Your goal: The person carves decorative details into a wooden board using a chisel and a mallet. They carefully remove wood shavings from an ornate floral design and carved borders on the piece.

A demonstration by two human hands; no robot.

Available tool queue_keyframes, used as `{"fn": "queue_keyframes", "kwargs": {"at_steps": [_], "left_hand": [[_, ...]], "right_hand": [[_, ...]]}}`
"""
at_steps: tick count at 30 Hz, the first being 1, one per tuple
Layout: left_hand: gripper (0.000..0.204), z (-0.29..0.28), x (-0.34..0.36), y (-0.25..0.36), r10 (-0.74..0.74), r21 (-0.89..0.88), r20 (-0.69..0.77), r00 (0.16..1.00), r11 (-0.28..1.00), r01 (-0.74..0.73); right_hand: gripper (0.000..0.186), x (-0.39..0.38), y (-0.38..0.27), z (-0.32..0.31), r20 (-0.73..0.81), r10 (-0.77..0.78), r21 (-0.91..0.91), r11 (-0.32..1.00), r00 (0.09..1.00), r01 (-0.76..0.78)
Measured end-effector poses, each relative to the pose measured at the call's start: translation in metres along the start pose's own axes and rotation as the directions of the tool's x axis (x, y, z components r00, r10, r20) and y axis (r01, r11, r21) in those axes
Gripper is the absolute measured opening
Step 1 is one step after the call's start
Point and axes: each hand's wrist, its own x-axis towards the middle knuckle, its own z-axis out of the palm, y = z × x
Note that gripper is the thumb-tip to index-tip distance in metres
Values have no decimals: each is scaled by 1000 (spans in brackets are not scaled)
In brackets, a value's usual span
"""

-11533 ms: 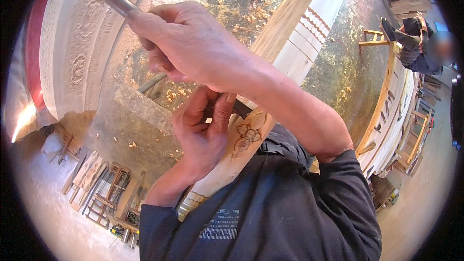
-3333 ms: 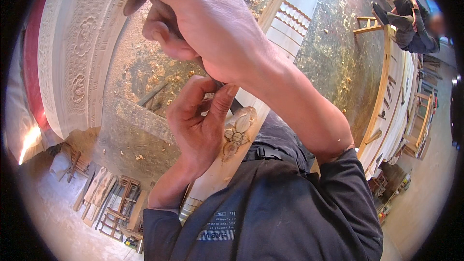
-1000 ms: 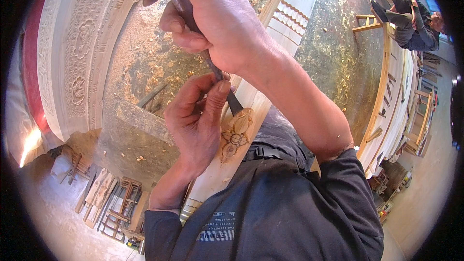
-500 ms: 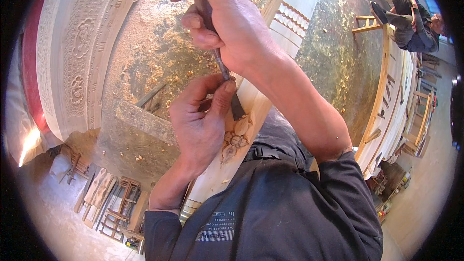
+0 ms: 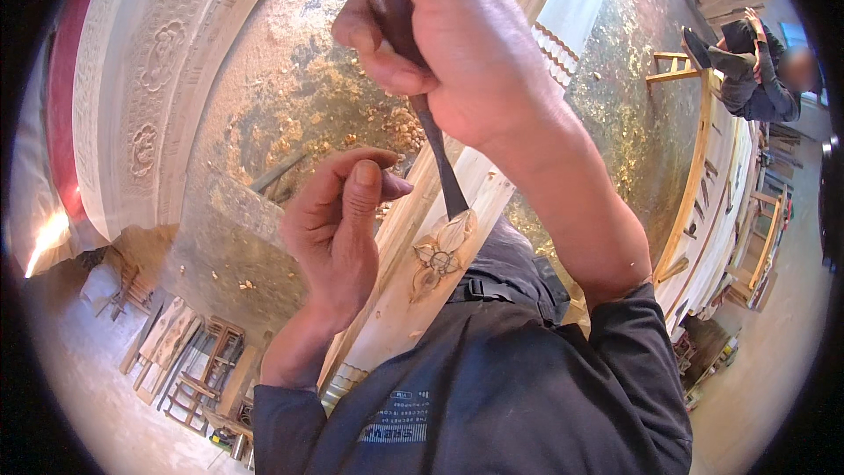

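My right hand [image 5: 457, 53] is wrapped round the dark handle of a wood chisel [image 5: 447, 178], whose flat blade slants down toward me. The blade's end meets the tip of a petal on a carved flower [image 5: 435, 259], cut into a long pale wooden board [image 5: 382, 325]. Beside the chisel, on its left, my left hand [image 5: 336, 224] hovers with bent fingers and raised thumb, holding nothing and apart from the blade. The right hand's fingertips are partly hidden behind the handle.
A large carved panel [image 5: 127, 114] stands at the left. Wood shavings [image 5: 352, 97] litter the floor beyond the board. At far right a person [image 5: 760, 70] sits by a long bench [image 5: 690, 202] with tools on it. Wooden frames [image 5: 198, 378] lie at lower left.
My left hand has let go of the chisel's shaft and moved left. My right hand still grips the handle, and more of the blade and flower shows.
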Motion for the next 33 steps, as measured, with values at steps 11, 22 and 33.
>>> {"fn": "queue_keyframes", "kwargs": {"at_steps": [11, 22, 33], "left_hand": [[18, 19, -1, -12, 22, 27, 21, 1000, 999, -22], [17, 22, 2, -11, -20, 144, -13, 1000, 989, 22], [16, 2, -3, 7, -32, -52, 27, 999, 998, 33]], "right_hand": [[41, 2, 20, 3, -2, -11, 26, 1000, 1000, 11], [38, 7, 34, -9, -63, 99, 10, 995, 993, -98], [38, 11, 20, 32, 104, 132, -59, 990, 986, -127]]}}
